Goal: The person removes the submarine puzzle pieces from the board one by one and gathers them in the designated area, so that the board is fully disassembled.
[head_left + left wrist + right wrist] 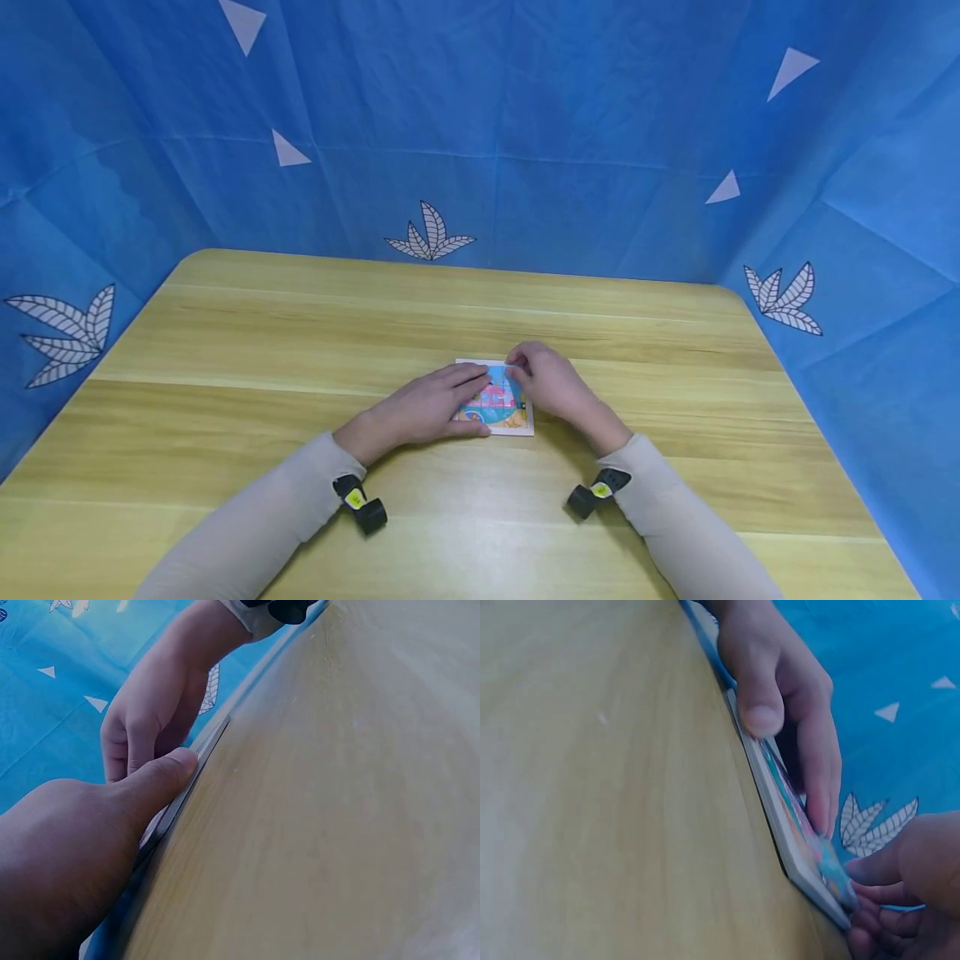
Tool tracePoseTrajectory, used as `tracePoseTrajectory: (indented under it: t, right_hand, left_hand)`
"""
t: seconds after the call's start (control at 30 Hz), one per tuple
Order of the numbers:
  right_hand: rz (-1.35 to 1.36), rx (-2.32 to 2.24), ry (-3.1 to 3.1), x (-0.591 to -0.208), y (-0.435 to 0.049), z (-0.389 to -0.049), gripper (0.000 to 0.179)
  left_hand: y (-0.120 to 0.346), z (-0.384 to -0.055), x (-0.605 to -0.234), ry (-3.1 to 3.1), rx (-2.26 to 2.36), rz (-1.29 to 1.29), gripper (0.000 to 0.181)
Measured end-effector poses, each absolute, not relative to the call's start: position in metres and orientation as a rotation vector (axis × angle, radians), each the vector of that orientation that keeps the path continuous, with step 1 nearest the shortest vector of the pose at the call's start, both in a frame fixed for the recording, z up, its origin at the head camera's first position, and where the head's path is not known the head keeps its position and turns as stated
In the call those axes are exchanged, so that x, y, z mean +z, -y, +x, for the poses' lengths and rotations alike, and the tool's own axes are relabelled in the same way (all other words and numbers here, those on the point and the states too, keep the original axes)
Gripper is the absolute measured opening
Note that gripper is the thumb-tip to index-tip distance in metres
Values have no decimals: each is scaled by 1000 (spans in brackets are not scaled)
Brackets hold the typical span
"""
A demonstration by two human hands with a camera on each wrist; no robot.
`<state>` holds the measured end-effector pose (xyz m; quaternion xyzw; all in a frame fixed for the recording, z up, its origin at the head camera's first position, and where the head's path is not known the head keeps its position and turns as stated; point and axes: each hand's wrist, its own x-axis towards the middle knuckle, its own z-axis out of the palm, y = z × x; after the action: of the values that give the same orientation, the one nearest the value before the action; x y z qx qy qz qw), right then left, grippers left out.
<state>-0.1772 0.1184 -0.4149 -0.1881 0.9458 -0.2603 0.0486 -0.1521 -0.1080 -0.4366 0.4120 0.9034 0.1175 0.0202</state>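
Note:
A small jigsaw puzzle [495, 404] with a pink, blue and orange picture in a white frame lies flat on the table. My left hand [433, 405] rests over its left side, fingers fairly straight on the picture and thumb along the near edge. At the far right corner is my right hand [551, 379], its fingers curled and its thumb and fingertips gripping the puzzle's edge. The right wrist view shows that thumb [877, 866] against the blue end of the picture. Whether a single loose piece is pinched there is hidden.
The wooden table [300, 333] extends around the puzzle on all sides. Behind and beside it hangs a blue cloth [480, 125] printed with white triangles and leaves. Each wrist wears a strap with a small black camera [369, 515].

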Motion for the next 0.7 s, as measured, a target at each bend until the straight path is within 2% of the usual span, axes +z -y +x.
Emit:
tracePoseTrajectory:
  t: [0.7]
  right_hand:
    - [-410,-976,-2780,-420,-125,-188,17]
  left_hand:
    - [105,-150,-438,-2792,241,1342,76]
